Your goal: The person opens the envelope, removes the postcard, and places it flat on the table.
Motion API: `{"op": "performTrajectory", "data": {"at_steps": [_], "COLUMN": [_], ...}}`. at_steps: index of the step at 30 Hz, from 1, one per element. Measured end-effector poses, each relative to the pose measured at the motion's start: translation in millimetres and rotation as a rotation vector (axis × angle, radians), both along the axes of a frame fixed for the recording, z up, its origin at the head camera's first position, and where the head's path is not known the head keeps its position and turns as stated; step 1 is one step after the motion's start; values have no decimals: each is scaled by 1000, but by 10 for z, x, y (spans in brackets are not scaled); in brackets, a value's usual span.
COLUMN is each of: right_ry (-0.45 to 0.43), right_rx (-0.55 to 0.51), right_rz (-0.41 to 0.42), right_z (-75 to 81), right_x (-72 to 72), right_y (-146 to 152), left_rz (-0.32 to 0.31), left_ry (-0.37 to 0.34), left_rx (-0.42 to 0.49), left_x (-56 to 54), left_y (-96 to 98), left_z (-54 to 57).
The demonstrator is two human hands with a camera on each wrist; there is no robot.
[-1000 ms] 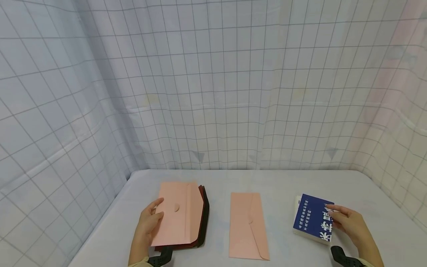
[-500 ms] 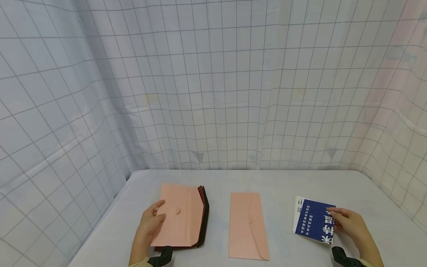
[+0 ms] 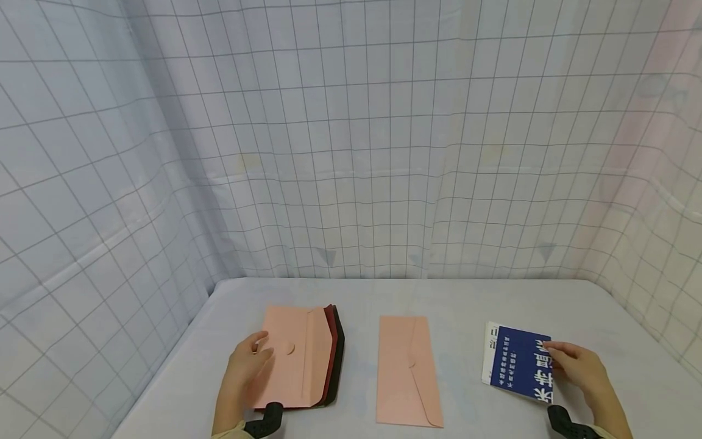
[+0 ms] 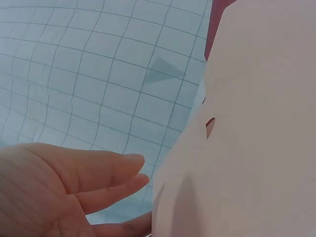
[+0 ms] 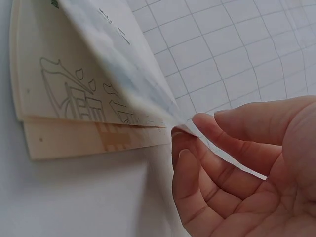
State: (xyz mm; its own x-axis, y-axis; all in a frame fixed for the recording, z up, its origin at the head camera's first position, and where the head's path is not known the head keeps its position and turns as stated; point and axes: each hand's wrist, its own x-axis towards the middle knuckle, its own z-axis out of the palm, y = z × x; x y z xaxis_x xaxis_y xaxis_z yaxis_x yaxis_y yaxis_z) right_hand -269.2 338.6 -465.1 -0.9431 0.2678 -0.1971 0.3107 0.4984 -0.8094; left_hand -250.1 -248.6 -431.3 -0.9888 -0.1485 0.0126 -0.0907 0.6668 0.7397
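At the left of the table, a pink envelope point(image 3: 287, 366) with a round flap tab lies over dark red and black folders point(image 3: 337, 360). My left hand point(image 3: 245, 366) is at its left edge. In the left wrist view, the thumb and one finger are apart from the envelope point(image 4: 247, 133), and a lower finger reaches its edge. At the right, my right hand point(image 3: 581, 369) pinches the edge of a book's blue cover point(image 3: 521, 364) with white characters. The right wrist view shows this cover point(image 5: 113, 59) lifted at a slant, with pages point(image 5: 74, 94) beneath.
A second pink envelope point(image 3: 408, 372) lies flat in the middle of the white table point(image 3: 460, 305). White gridded cloth point(image 3: 351, 183) hangs behind and at both sides. Each wrist wears a black device point(image 3: 265, 421).
My right hand has lifted the blue cover's right edge, and the book's thick side is now hidden. Under my left hand, the pink envelope has sunk slightly onto the folders.
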Motion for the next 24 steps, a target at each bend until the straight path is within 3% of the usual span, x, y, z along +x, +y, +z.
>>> {"op": "performTrajectory", "data": {"at_steps": [10,18,24], "right_ry": [-3,32,35], "right_rx": [3,-35,-32], "right_rz": [-63,-45,-59], "right_z": [-123,17,19], "right_x": [-70,36,25], "right_y": [65,50,30], "left_rz": [-22,-28,-26], "left_ry": [-48,-57,-50], "left_rx": [27,45,38], "left_x": [16,24,30], "left_y": [17,30,30], "left_z": [28,34,49]}}
